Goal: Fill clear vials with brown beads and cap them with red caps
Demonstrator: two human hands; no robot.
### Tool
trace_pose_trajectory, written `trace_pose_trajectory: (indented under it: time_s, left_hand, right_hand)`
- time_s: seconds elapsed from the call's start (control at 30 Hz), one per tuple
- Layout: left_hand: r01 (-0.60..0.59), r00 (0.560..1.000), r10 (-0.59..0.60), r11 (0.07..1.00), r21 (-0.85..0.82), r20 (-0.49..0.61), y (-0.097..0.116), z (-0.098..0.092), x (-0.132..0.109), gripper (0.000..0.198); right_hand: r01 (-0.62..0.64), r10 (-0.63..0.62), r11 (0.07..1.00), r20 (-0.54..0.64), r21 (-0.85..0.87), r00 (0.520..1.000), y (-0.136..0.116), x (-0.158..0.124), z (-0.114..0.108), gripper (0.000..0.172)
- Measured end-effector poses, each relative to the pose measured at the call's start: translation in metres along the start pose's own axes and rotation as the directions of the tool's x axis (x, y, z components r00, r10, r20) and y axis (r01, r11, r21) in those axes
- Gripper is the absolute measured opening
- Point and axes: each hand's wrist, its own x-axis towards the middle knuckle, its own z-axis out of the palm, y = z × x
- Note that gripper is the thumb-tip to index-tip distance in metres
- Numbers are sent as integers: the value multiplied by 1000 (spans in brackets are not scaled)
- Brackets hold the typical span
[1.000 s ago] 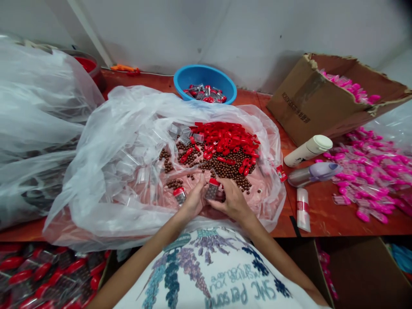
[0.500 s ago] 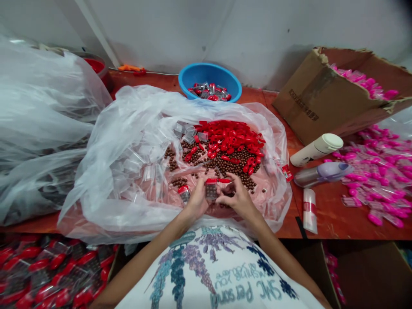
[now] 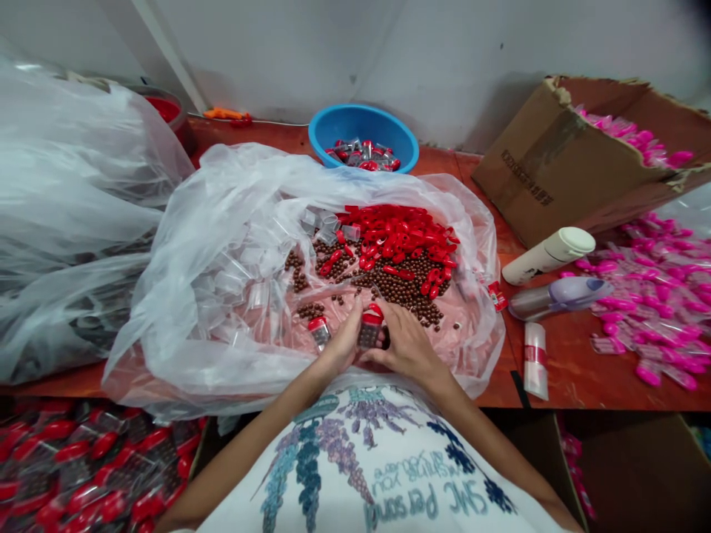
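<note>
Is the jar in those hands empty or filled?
Not empty: the jar shows brown balls through its clear side; whether brimful, I cannot tell.

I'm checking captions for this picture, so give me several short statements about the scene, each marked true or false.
1. The left hand and right hand hold one small clear plastic container with a red top. True.
2. A round blue plastic basin lies upside down. False: it is upright, with red-topped containers inside.
3. Small round brown balls lie loose beside glossy red plastic pieces. True.
4. The brown cardboard box shows only blue pieces inside. False: bright pink plastic pieces show there.
5. Another red-topped clear container is left of the left hand. True.
</note>
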Motion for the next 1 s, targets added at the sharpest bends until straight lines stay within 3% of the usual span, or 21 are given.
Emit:
trace_pose_trajectory:
  time_s: [0.1,0.2,0.23,0.3,0.37,0.43,0.57,0.73,0.83,0.93,1.0]
  left_hand:
    - [56,998,-56,998,17,-4,0,1,2,63]
    - [72,997,-72,997,-22,-15,5,1,1,54]
    - [67,998,-68,997,-43,-8,8,1,-1,50]
    - [55,998,-54,995,-88,16,14,0,-3,43]
    - [61,998,-58,990,-124,29,20,0,-6,38]
    - [78,997,-74,984,-158,33,25,-1,-7,37]
    - [117,992,-105,969,-219,68,34,-3,-7,42]
    - [100,993,-85,975,-200,83,35,-5,-8,41]
    - [15,998,-5,989,-149,68,30,-4,-9,35]
    - [-43,997,47,996,-78,56,24,-1,-8,37]
    - [-72,996,74,997,-39,49,18,2,-6,43]
  right_hand:
    - [-9,8,1000,53,18,999,0,0,1,99]
    - [-62,54,989,61,135,997,3,2,1,103]
    - [-80,71,980,54,183,996,5,2,0,96]
    - [-103,104,962,10,254,995,11,4,-2,65]
    - [-124,139,965,-53,231,989,18,4,-5,38]
    - [-144,150,984,-57,109,987,26,4,-7,27]
    - [-94,105,992,127,-88,986,35,2,-7,13]
    - [-121,129,991,150,-64,980,36,0,-1,16]
    - [-140,139,989,15,40,990,30,2,-3,23]
    - [-107,130,978,-121,181,984,20,7,-11,43]
    - [-52,71,984,-107,172,992,12,11,-15,65]
